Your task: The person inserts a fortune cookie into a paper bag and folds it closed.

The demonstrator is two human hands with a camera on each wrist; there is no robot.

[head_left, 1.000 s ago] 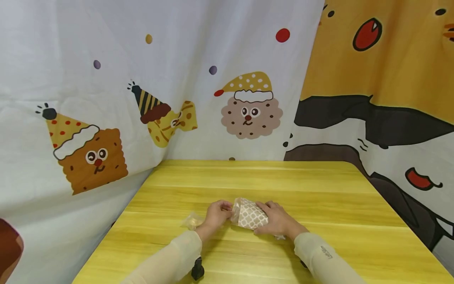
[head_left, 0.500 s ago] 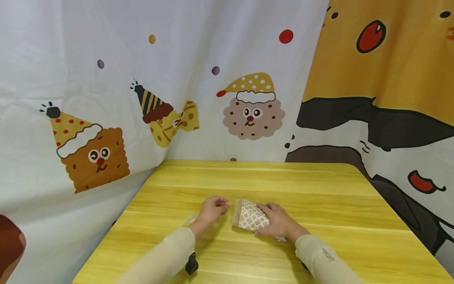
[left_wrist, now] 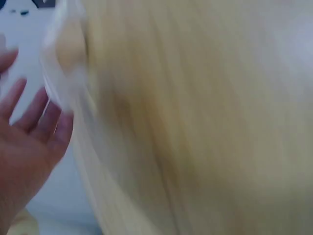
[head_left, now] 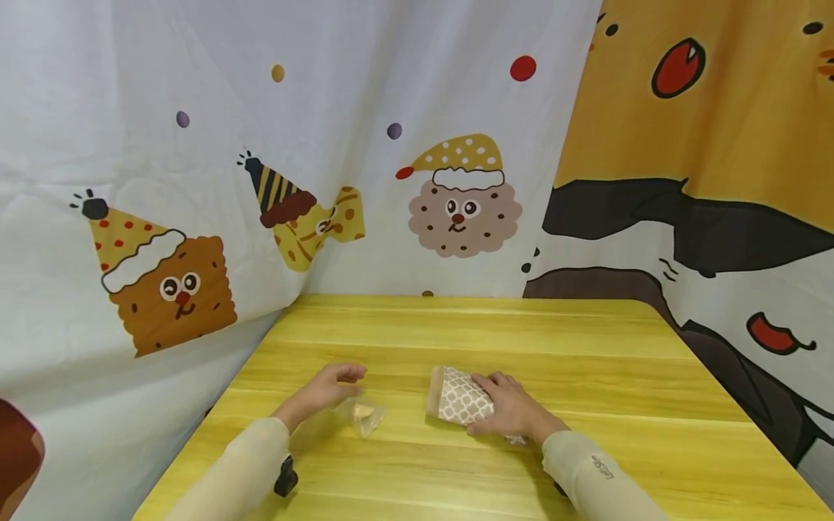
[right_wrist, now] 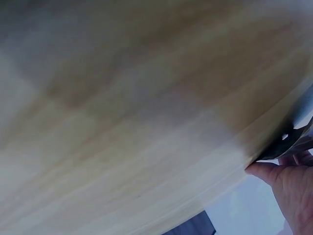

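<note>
My right hand (head_left: 511, 405) grips the right part of a beige paper bag (head_left: 464, 396) with a white lattice pattern, thumb on the near edge and fingers on the far one. The bag lies flat on the table, its plain tan end pointing left. In the right wrist view the thumb (right_wrist: 264, 171) presses at the dark, shadowed edge of the bag. My left hand (head_left: 328, 388) is over the left of the table with fingers loosely bent. Just beside it lies a small clear plastic bag (head_left: 366, 417) with something pale yellow inside, also blurred in the left wrist view.
The yellow wood-grain table (head_left: 521, 333) runs back to a white cartoon-print curtain (head_left: 365, 87). A dark strap piece (head_left: 285, 477) hangs under the left sleeve. A bit of shiny wrapping (head_left: 516, 439) shows beneath the right hand.
My left hand has drawn away from the lattice bag's left end and moved left, past the plastic bag. That end looked crinkled and now lies flat. The right hand has stayed put.
</note>
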